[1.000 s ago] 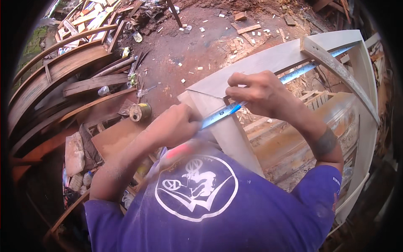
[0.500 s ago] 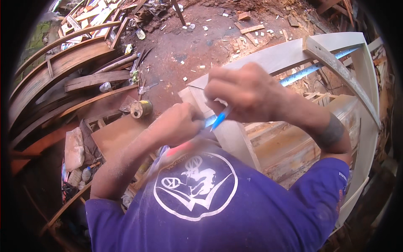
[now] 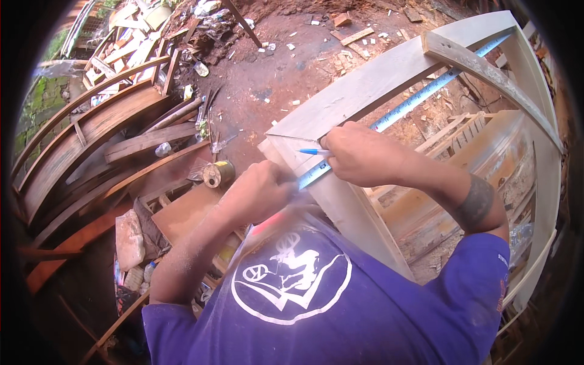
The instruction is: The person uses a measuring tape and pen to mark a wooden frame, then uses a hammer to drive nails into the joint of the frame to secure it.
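Note:
A pale wooden frame with curved sides lies in front of me. A blue measuring tape is stretched diagonally across its opening, from the near left corner to the far right. My left hand is closed around the tape's near end beside that corner; its fingertips are partly hidden. My right hand is closed on a pen with a blue end, which points left over the corner joint. That hand is just above the tape and partly covers it. A loose wooden slat lies across the frame's far right corner.
Curved wooden pieces and scrap wood are piled at left. A rusty can stands near my left forearm. Wood chips and offcuts litter the dirt floor. Wooden boards lie beneath the frame's opening. A metal rod rises at the back.
My right hand has come lower, and the pen has swung from pointing down to pointing left. My left hand stays at the tape's end. The whole view has shifted a little.

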{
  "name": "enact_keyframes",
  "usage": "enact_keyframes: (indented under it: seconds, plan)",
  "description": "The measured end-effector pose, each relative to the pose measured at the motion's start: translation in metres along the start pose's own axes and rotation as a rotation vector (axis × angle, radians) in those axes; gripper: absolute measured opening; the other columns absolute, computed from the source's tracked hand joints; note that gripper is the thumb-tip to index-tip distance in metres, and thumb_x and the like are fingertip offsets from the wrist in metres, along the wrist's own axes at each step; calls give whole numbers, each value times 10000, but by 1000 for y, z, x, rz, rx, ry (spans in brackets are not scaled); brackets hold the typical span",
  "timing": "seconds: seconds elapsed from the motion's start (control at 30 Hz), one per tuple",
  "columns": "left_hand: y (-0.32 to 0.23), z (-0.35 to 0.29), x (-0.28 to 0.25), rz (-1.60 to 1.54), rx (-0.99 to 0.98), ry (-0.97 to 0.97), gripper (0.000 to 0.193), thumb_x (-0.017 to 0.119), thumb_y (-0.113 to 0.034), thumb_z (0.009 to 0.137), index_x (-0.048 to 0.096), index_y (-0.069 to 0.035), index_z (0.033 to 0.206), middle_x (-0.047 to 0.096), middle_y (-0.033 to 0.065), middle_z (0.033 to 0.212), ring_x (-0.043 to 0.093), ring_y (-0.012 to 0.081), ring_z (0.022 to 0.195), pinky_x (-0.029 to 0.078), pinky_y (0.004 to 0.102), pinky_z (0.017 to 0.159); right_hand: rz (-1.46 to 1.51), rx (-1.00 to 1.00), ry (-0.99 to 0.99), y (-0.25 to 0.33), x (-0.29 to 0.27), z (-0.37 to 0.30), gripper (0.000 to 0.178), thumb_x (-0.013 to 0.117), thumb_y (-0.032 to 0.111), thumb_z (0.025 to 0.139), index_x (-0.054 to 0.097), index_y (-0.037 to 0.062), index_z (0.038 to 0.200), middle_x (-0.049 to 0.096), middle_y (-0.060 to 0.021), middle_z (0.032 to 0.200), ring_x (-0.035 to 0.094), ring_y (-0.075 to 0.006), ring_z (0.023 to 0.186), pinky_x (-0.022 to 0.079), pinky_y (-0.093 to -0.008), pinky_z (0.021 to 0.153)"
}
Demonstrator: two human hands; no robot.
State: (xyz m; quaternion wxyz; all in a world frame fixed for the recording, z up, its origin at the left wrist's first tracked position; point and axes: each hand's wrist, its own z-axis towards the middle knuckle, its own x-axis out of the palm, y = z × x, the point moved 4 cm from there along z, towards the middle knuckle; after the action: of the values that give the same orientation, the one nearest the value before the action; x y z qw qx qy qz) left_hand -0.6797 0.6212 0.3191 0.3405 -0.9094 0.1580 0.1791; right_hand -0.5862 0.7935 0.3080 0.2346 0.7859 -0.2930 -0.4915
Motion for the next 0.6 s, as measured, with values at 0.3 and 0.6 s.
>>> enact_keyframes:
  seconds: [0.3, 0.6]
  plan:
    - [-7, 0, 0, 30, -38, 65, 282, 630, -180, 902, 707, 74, 995, 660, 137, 710, 604, 129, 669, 507, 345, 686, 705, 121, -178, -3, -46, -38, 256, 479, 108, 974, 704, -15, 970, 511, 2, 633, 470, -98, 590, 429, -306, 572]
    - [-11, 2, 1, 3, -82, 87, 265, 634, -160, 922, 715, 79, 1005, 678, 120, 760, 606, 113, 721, 505, 328, 716, 776, 17, 166, -15, -11, -30, 299, 461, 107, 932, 718, 5, 1046, 528, -28, 613, 505, -137, 558, 431, -339, 541]
